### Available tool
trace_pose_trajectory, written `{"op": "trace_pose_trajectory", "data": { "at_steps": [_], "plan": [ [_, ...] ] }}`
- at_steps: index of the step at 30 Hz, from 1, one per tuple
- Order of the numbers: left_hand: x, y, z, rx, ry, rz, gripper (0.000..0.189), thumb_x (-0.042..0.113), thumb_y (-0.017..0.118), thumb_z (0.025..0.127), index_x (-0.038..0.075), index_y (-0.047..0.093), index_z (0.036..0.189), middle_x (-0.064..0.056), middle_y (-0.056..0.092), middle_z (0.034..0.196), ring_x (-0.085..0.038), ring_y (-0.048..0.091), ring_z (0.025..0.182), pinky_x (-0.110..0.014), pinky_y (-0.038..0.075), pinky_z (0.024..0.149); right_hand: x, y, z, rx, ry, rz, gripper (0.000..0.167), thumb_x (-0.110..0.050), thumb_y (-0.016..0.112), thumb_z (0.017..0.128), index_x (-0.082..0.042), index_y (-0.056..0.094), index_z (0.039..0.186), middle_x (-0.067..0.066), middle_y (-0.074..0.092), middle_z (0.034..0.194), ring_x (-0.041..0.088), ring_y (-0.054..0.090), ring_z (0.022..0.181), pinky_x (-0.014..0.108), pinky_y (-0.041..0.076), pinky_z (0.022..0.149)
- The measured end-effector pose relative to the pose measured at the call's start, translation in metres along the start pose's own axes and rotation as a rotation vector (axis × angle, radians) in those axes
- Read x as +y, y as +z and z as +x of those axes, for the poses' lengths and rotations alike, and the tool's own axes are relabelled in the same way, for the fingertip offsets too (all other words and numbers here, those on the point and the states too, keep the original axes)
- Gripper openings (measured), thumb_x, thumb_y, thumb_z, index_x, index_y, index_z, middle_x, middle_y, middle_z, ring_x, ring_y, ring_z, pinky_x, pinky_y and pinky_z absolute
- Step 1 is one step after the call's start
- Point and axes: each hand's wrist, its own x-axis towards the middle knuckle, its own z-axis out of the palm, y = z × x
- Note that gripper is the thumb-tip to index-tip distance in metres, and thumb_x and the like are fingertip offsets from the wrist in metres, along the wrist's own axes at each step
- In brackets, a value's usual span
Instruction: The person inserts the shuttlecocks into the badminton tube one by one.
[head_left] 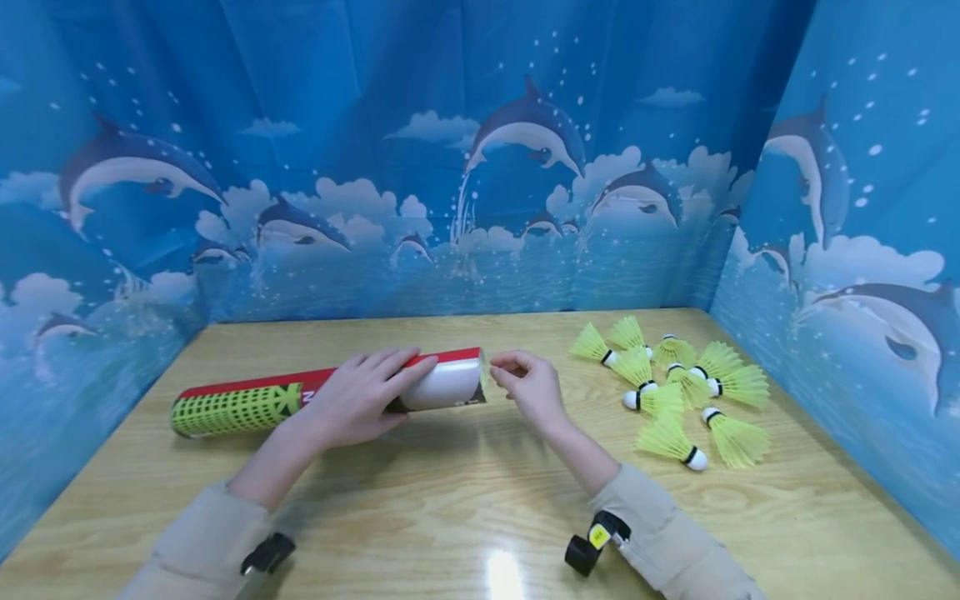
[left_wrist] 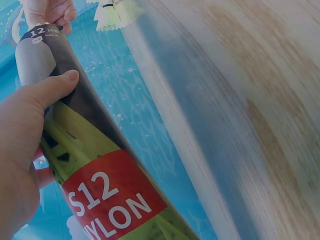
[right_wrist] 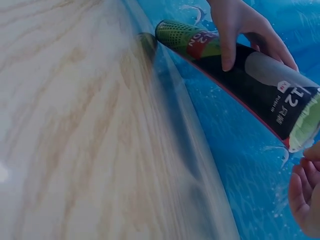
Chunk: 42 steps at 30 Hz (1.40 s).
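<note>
My left hand (head_left: 358, 398) grips a shuttlecock tube (head_left: 247, 408) round its body, thumb on one side and fingers over the top. The tube is red, black and yellow-green with a pale oval. Its right end is raised off the table, and in the right wrist view the left end is low, close to the tabletop. Pale yellow-green shows inside the tube's open end (right_wrist: 306, 125). Beside that end is my right hand (head_left: 534, 387), its fingers loosely bent and nothing visible between them. Whether its fingertips touch the rim, I cannot tell.
Several yellow shuttlecocks (head_left: 738, 437) with white heads lie in a loose cluster on the right side of the wooden table (head_left: 450, 517). A blue dolphin-print curtain (head_left: 375, 167) stands behind the table and along its sides.
</note>
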Motion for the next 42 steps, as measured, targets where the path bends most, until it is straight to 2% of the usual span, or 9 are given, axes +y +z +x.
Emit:
{"op": "trace_pose_trajectory", "data": {
  "at_steps": [9,21,29,33,39,42],
  "plan": [
    [0.001,-0.001,0.0,-0.017,-0.018,-0.014,0.09,0.035,0.082,0.069,0.019,0.034,0.144,-0.014,0.046,0.136,-0.031,0.049,0.116,-0.051,0.044,0.09,0.002,-0.026,0.001,-0.03,0.029,-0.066,0.02,-0.01,0.066,0.085,0.0,0.068,0.103,0.006,0.065,0.081,0.013,0.057,0.07,0.028,0.051,0.059],
    [0.001,0.002,-0.003,-0.018,-0.021,-0.033,0.09,0.032,0.083,0.068,0.019,0.036,0.143,-0.014,0.048,0.134,-0.031,0.049,0.116,-0.052,0.043,0.09,0.019,-0.065,-0.002,-0.064,0.049,-0.146,0.028,-0.018,0.063,0.089,0.002,0.065,0.109,0.014,0.066,0.088,0.016,0.059,0.074,0.035,0.052,0.064],
    [0.0,0.002,-0.003,-0.008,-0.014,-0.025,0.09,0.033,0.083,0.068,0.019,0.035,0.143,-0.013,0.048,0.133,-0.031,0.05,0.115,-0.051,0.044,0.089,0.02,-0.096,-0.004,-0.074,0.041,-0.24,0.031,-0.023,0.061,0.091,0.001,0.065,0.11,0.014,0.066,0.092,0.018,0.06,0.075,0.035,0.052,0.065],
    [-0.001,0.002,-0.002,-0.002,-0.01,-0.026,0.09,0.033,0.083,0.068,0.019,0.035,0.143,-0.013,0.049,0.133,-0.031,0.05,0.114,-0.051,0.044,0.089,0.022,-0.113,-0.006,-0.071,0.05,-0.261,0.035,-0.027,0.059,0.092,0.001,0.063,0.113,0.015,0.066,0.096,0.017,0.06,0.077,0.037,0.053,0.067],
    [-0.001,0.002,-0.002,0.002,0.003,-0.02,0.089,0.033,0.082,0.068,0.018,0.037,0.142,-0.014,0.049,0.132,-0.031,0.05,0.114,-0.051,0.045,0.088,0.026,-0.138,-0.011,-0.068,0.075,-0.262,0.04,-0.028,0.058,0.092,0.005,0.06,0.115,0.015,0.065,0.096,0.018,0.059,0.075,0.031,0.051,0.061],
    [-0.002,0.002,-0.002,0.001,0.001,-0.019,0.088,0.034,0.082,0.068,0.018,0.037,0.142,-0.014,0.049,0.133,-0.031,0.05,0.114,-0.051,0.045,0.088,0.028,-0.152,-0.014,-0.076,0.076,-0.282,0.043,-0.03,0.057,0.093,0.005,0.058,0.117,0.017,0.065,0.102,0.017,0.06,0.077,0.032,0.051,0.063]
  ]
}}
